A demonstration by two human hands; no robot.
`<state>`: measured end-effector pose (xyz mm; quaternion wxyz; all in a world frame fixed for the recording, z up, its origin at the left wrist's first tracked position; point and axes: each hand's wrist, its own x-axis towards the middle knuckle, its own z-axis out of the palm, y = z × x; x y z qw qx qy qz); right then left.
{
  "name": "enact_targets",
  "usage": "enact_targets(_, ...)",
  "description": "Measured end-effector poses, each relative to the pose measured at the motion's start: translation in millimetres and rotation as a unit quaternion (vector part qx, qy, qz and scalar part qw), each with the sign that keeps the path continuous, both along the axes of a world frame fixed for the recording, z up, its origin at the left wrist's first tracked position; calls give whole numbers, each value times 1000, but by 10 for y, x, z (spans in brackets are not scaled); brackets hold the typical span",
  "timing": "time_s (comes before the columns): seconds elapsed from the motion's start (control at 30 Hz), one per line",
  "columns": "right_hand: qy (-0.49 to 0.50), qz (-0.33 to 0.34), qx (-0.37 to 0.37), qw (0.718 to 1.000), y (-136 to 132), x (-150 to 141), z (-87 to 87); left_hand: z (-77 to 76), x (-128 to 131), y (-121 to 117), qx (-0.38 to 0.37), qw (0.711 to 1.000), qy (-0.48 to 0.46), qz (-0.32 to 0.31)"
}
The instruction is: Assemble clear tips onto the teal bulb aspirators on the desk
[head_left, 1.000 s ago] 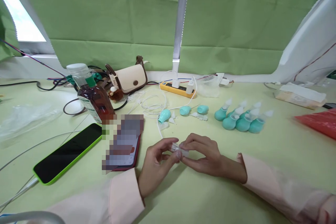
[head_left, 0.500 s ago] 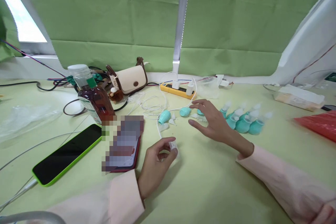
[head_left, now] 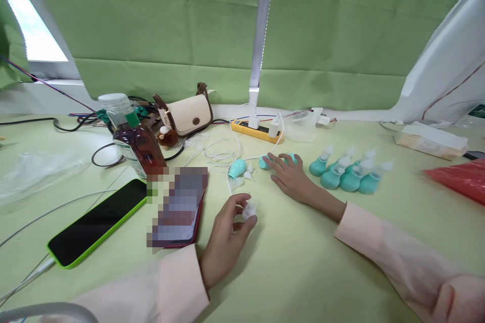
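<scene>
Between the thumb and fingertips of my left hand (head_left: 226, 237) is a small clear plastic piece (head_left: 249, 210), held just above the table. My right hand (head_left: 291, 180) reaches over the table with its fingers spread, low over a turquoise rubber bulb (head_left: 264, 163) and another bulb partly hidden behind the fingers; whether it touches them I cannot tell. To the left lies a further turquoise bulb (head_left: 237, 168), on its side, with small whitish tips (head_left: 248, 175) next to it. Right of my right hand, several turquoise bulbs with clear pointed nozzles (head_left: 350, 180) stand upright in a cluster.
Left of my left hand lie a blurred phone (head_left: 182, 207) and a green-cased phone (head_left: 98, 224). Behind them stand a dark bottle (head_left: 138, 144) and a cream handbag (head_left: 191, 115). A yellow power strip (head_left: 255, 132) with white cables lies at the back; a red bag (head_left: 460, 179) is far right.
My right hand has moved down and slightly left, from above the table onto the area of the loose bulbs. The clear piece has turned a little in my left hand.
</scene>
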<state>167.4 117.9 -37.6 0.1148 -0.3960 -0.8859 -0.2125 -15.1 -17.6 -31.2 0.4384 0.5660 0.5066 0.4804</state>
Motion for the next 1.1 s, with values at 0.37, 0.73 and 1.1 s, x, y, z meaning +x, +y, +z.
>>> enact_targets(0.37,77,45,43,995,46,19,-36,7,-11,0,31,998,-53,-1)
enact_targets(0.73,441,202,-152,861,-563,-73,117,18,-11,16,62,993,-93,35)
enact_targets(1.1,464,186,-324,803,-949,-59,29,106,7,9,14,971,-235,38)
